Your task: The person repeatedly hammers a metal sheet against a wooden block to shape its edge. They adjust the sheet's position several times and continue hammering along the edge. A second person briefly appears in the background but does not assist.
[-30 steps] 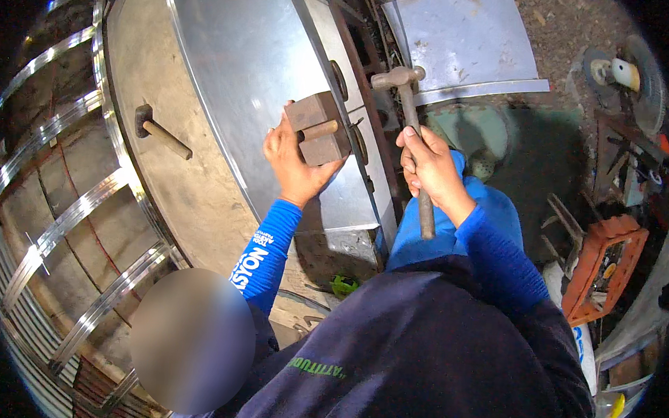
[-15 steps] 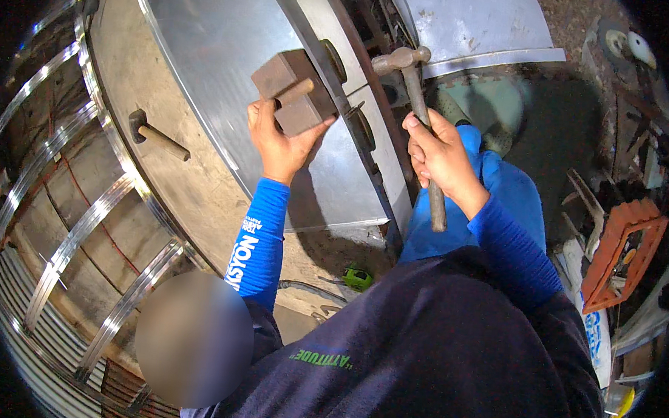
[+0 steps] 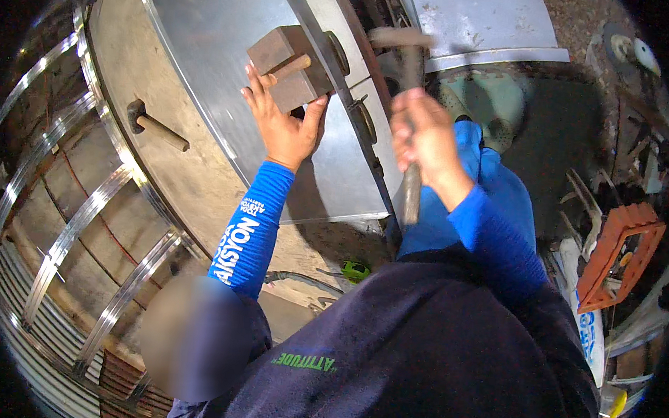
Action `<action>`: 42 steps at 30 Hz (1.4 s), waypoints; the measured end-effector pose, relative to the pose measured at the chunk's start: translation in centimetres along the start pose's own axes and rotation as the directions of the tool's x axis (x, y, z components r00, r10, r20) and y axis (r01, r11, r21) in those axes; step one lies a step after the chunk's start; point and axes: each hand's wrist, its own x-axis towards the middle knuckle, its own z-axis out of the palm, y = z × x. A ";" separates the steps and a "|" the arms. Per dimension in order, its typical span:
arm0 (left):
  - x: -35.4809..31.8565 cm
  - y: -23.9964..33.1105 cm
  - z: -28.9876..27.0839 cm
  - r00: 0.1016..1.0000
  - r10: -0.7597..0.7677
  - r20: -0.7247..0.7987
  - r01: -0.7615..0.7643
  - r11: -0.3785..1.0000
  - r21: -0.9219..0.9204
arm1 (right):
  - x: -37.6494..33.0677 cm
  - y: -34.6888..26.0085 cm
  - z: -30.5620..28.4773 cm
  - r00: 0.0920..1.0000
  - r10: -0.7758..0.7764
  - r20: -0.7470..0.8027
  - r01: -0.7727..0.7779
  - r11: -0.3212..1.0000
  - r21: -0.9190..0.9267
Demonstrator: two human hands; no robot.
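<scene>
My left hand (image 3: pixel 280 127) grips a brown rectangular block (image 3: pixel 278 52) that has a short wooden handle (image 3: pixel 293 68) across its top. The fingers lie along one end, close to the handle, and the thumb presses the near side. Beneath the block is a shiny metal sheet (image 3: pixel 208 21), its edge lying along a dark metal bar (image 3: pixel 324 38). Raised to the right of the bar, my right hand (image 3: pixel 426 142) is wrapped round the handle of a ball-peen hammer (image 3: pixel 409 198). The hammer's head and that hand are smeared by motion.
Another hammer (image 3: pixel 157 126) with a wooden handle lies on the tan board to the left. Shiny metal strips (image 3: pixel 84 215) form a frame at far left. A second metal sheet (image 3: pixel 484 24) is at the back, and an orange rectangular frame (image 3: pixel 619 258) stands at right. Green tool (image 3: pixel 355 271) nearby.
The right hand and hammer have shifted left, toward the bar. The left hand and block have slid slightly left and away, and the left fingers are straighter.
</scene>
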 end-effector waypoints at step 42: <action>0.1 0.0 -0.3 1.000 -0.030 -0.009 0.031 0.993 0.111 | 2.3 -1.7 3.5 0.972 0.066 0.224 0.005 0.953 -0.302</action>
